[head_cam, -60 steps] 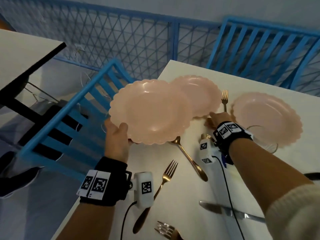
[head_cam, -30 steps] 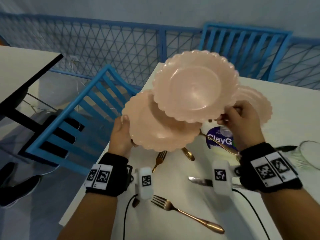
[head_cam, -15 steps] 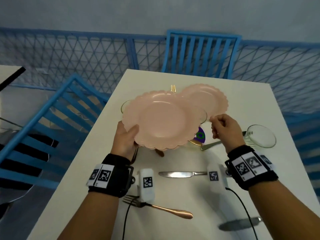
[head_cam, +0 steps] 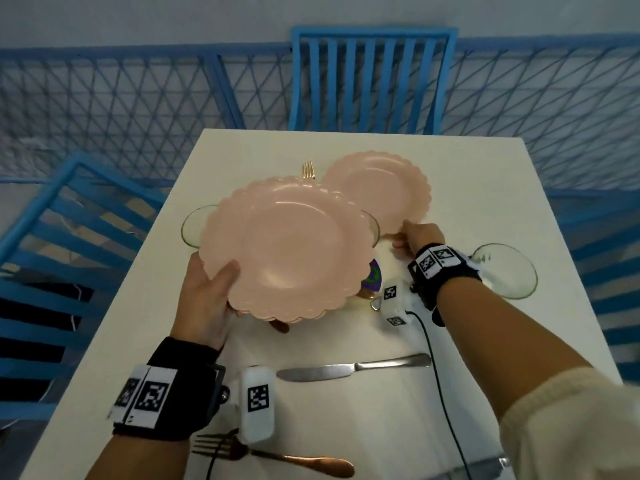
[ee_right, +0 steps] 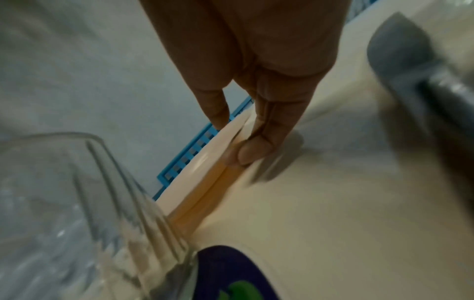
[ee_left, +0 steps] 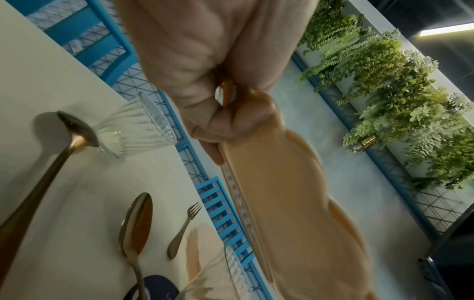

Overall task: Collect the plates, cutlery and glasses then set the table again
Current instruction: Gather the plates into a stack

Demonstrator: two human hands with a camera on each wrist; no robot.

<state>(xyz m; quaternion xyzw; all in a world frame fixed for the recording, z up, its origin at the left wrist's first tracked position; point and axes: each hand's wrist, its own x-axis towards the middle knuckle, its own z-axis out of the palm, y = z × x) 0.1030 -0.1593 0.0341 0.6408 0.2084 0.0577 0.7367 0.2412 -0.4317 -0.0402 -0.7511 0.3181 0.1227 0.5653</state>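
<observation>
Plate stack is gripped at its near rim by the left hand, freeing the right hand to pinch the remaining plate by its edge.

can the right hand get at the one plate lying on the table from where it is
Probably yes. The right hand is at the near rim of the plate, thumb on top and fingers at its edge. The stack of plates gripped by the left hand sits aside, not across the way.
</observation>
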